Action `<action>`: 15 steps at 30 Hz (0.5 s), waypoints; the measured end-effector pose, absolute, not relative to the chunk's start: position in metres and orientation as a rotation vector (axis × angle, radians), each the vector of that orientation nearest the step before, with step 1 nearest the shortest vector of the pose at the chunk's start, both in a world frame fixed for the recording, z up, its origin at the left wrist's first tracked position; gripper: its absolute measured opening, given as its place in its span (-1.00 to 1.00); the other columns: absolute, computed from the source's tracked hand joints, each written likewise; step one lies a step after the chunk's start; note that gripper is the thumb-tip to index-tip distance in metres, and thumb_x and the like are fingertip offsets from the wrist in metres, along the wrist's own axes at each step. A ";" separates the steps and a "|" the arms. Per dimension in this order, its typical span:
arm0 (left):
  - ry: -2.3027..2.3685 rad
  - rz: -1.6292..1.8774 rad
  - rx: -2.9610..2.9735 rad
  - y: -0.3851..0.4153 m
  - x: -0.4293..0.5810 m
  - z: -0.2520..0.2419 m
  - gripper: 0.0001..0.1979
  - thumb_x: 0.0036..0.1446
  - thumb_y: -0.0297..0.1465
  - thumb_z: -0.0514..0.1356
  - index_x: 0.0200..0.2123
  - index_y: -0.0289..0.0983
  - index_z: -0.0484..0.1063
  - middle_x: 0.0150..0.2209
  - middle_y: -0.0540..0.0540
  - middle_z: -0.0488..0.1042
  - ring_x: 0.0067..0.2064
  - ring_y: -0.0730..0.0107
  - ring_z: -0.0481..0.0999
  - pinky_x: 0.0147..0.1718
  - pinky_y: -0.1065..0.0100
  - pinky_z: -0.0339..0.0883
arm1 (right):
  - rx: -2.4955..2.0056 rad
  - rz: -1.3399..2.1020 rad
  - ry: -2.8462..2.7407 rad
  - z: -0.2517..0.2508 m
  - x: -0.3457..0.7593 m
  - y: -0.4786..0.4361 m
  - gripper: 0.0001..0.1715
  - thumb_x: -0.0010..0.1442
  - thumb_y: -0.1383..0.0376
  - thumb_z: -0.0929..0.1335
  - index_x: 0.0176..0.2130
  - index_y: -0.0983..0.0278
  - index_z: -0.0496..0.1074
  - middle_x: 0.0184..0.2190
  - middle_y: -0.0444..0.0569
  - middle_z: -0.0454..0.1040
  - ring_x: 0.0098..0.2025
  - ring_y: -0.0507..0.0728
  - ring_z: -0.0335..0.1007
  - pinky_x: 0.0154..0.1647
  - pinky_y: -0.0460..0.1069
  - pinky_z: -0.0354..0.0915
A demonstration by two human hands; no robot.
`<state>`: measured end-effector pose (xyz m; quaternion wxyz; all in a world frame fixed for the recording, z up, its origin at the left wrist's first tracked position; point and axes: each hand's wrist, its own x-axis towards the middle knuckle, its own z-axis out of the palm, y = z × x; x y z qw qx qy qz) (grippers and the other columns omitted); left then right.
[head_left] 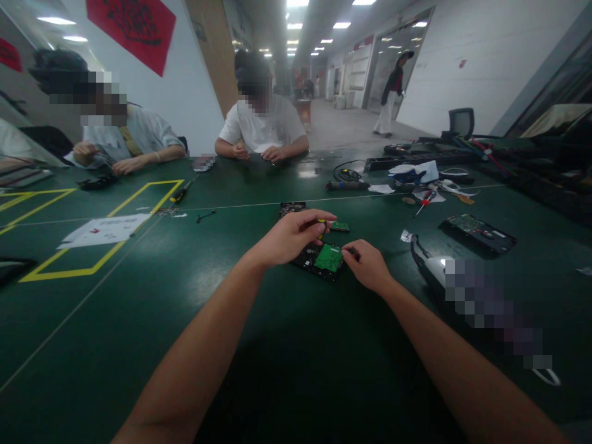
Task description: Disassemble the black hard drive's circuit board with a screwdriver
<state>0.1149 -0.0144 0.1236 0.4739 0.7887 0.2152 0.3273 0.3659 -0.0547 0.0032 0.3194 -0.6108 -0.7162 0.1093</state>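
A black hard drive (305,261) with a green circuit board (329,258) on its upper face lies on the table in front of me. My left hand (291,239) is closed around a yellow-and-black screwdriver handle (320,229) over the drive; the tool's tip is hidden. At the board's right edge, my right hand (367,262) has thumb and fingers pinched together. Whatever is between them, if anything, is too small to make out. Just behind sit a small green board (341,227) and another dark drive (292,208), partly covered by my left hand.
Right of me lie another hard drive (478,234), a red screwdriver (425,202), a dark cylindrical tool (346,185) and a long blurred item (485,308). A paper sheet (104,230) with small parts and a yellow-handled screwdriver (181,191) lie left. Two people work across the green table (208,345).
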 end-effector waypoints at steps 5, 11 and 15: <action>0.567 0.884 1.924 -0.011 0.115 0.119 -0.74 0.34 -0.27 0.24 0.01 -0.25 0.58 -0.10 -0.13 0.51 -0.19 0.38 0.48 -0.23 0.32 0.55 | -1.610 0.285 -1.888 0.002 0.366 -0.054 -0.78 0.36 0.20 0.33 -0.14 0.22 0.56 -0.18 0.01 0.54 -0.23 0.14 0.45 -0.20 0.03 0.32; 0.560 0.846 1.932 -0.012 0.114 0.123 -0.74 0.38 -0.30 0.17 0.00 -0.27 0.57 -0.15 -0.13 0.51 -0.25 0.40 0.47 -0.35 0.39 0.54 | -1.614 0.270 -1.885 0.002 0.365 -0.054 -0.77 0.36 0.21 0.33 -0.13 0.24 0.55 -0.19 0.01 0.54 -0.24 0.13 0.45 -0.19 0.03 0.32; 0.498 0.789 1.913 -0.015 0.112 0.126 -0.67 0.41 -0.29 0.10 0.11 -0.25 0.52 -0.04 -0.18 0.51 -0.10 0.29 0.51 -0.29 0.35 0.57 | -1.623 0.271 -1.871 0.000 0.364 -0.053 -0.79 0.35 0.21 0.34 -0.15 0.22 0.56 -0.19 0.01 0.55 -0.25 0.13 0.46 -0.19 0.04 0.33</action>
